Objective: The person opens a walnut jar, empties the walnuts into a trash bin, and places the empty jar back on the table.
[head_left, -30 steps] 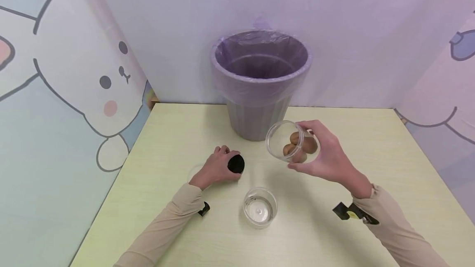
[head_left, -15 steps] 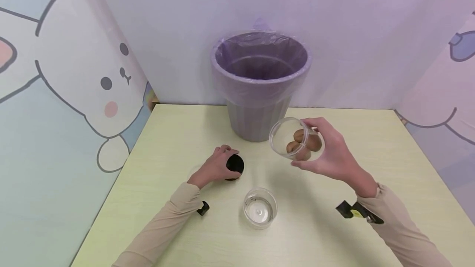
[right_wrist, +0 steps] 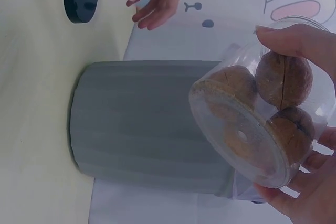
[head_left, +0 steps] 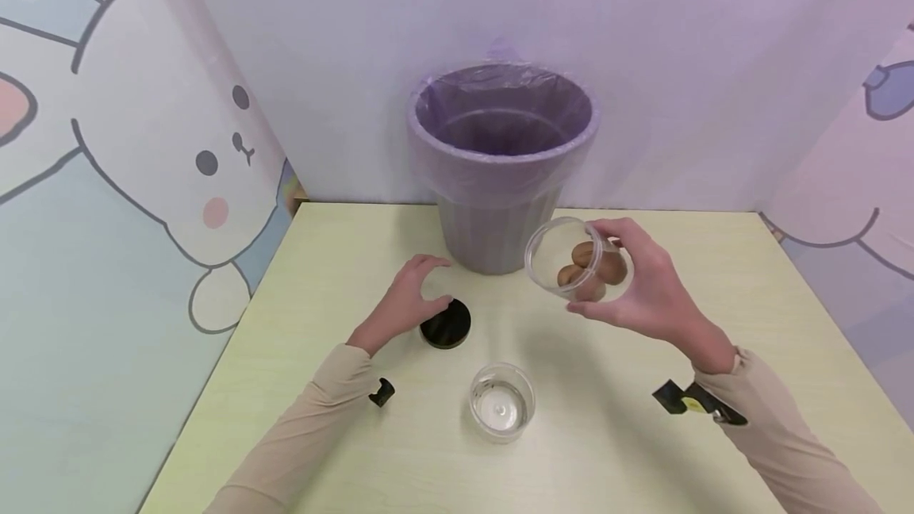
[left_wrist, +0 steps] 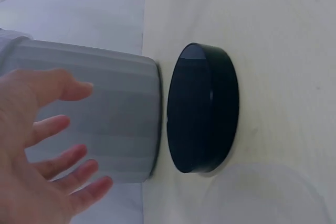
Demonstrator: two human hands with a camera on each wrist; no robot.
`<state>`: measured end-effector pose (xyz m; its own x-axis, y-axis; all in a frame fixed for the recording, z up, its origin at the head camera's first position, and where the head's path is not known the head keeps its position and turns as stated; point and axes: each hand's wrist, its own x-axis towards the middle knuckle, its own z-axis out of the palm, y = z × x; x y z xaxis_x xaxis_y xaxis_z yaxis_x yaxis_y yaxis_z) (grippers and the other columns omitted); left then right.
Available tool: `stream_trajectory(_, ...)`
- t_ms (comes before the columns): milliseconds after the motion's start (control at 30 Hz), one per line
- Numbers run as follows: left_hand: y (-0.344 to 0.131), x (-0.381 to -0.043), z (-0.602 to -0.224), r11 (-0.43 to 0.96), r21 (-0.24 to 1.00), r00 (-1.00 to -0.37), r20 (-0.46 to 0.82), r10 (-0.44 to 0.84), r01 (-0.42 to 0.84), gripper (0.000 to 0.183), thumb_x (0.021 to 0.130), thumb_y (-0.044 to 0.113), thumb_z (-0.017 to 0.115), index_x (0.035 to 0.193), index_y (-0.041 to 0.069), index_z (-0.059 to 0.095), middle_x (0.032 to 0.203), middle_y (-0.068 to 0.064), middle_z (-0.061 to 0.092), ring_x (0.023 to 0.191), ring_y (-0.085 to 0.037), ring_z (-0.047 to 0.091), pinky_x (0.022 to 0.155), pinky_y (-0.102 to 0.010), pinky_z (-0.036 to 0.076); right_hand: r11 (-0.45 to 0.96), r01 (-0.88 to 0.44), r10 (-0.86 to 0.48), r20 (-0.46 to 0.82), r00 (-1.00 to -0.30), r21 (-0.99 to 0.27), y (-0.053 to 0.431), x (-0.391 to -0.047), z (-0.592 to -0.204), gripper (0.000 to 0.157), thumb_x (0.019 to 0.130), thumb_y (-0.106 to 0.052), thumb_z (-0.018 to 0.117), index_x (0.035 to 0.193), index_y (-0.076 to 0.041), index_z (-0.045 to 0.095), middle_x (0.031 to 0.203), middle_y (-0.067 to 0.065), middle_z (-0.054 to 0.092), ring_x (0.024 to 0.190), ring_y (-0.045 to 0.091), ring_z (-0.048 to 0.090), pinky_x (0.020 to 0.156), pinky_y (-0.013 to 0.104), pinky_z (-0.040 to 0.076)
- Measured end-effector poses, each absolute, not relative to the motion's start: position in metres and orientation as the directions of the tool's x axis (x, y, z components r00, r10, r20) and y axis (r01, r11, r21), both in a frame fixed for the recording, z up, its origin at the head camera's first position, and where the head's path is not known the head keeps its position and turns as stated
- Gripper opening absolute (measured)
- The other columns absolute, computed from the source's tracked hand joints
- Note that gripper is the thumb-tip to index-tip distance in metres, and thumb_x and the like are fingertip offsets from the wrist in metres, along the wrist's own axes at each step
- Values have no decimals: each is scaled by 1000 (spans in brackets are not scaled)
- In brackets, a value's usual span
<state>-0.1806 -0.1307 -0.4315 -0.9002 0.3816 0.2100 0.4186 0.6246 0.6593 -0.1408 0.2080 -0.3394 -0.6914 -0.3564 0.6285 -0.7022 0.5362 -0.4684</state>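
Observation:
My right hand (head_left: 657, 296) grips a clear plastic jar (head_left: 546, 270) in the air, tilted with its open mouth toward the left. Several brown walnuts (right_wrist: 284, 81) lie in the bottom of it, seen through the wall in the right wrist view. A round black lid (head_left: 447, 325) rests on the table, hollow side up. Just above it is my left hand (head_left: 402, 304), fingers spread and holding nothing; in the left wrist view the hand (left_wrist: 37, 145) is apart from the lid (left_wrist: 220, 108).
At the back stands a grey bin (head_left: 496, 232) lined with a purplish bag. A small clear cup (head_left: 502, 403) sits on the table in front, between the arms. Beside the lid lies a faint translucent disc (left_wrist: 265, 195). Printed walls (head_left: 214, 141) border the table.
My left hand has let go of the black lid, which now lies on the table, and its fingers have spread. My right hand has drifted slightly up and right with the jar.

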Motion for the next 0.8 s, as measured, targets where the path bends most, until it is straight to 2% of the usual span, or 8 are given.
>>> stream_trajectory(200, -135, -187, -419, 566, 687, -889, 330, 316, 456, 49, 81, 15, 73, 126, 8, 56, 125, -7, 52, 111, -22, 48, 87, -44, 47, 547, -704, -338, 650, -681, -454, 212, -145, -333, 93, 40, -16, 93, 124, -6, 55, 113, 0, 58, 101, 11, 51, 88, 21, 36)
stream_trajectory(533, -144, -190, -391, 467, 711, -847, 488, 211, 525, 46, 81, 9, 72, 124, 7, 56, 120, -7, 54, 112, -29, 51, 87, -46, 48, 564, -690, -300, 666, -683, -454, 220, -152, -325, 97, 34, -13, 95, 121, -1, 56, 111, 2, 59, 98, 12, 52, 87, 19, 36)
stream_trajectory(800, -141, -195, -379, 432, 710, -823, 543, 167, 556, 46, 80, 7, 73, 124, 8, 57, 120, -7, 56, 110, -19, 51, 86, -41, 49, 579, -681, -287, 670, -685, -448, 221, -155, -315, 97, 31, -9, 95, 119, 2, 55, 109, 7, 59, 98, 10, 51, 86, 18, 36)
